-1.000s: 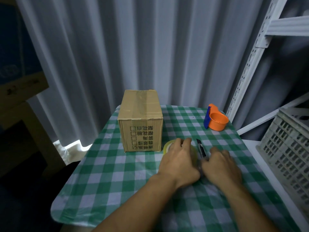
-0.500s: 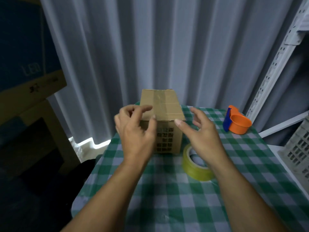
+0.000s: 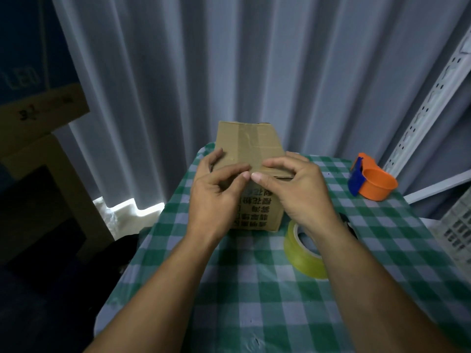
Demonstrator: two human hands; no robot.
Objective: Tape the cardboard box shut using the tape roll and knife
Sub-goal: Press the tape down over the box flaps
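Observation:
A brown cardboard box stands upright at the far end of the checked table, flaps down, with a strip of old tape along its top seam. My left hand holds the box's near left top corner, fingers on the side. My right hand rests fingers on the top with its thumb on the front edge. The two thumbs nearly touch at the middle of that edge. A yellow tape roll lies on the cloth just right of the box, partly under my right forearm. The dark knife shows only partly behind my right wrist.
An orange and blue tape dispenser sits at the table's far right. The green checked cloth covers the table. A white crate and metal shelf upright stand to the right, wooden furniture to the left, a curtain behind.
Both hands left the tape roll and knife on the cloth, rose to the box and now grip its near top edge. The view has shifted left and closer.

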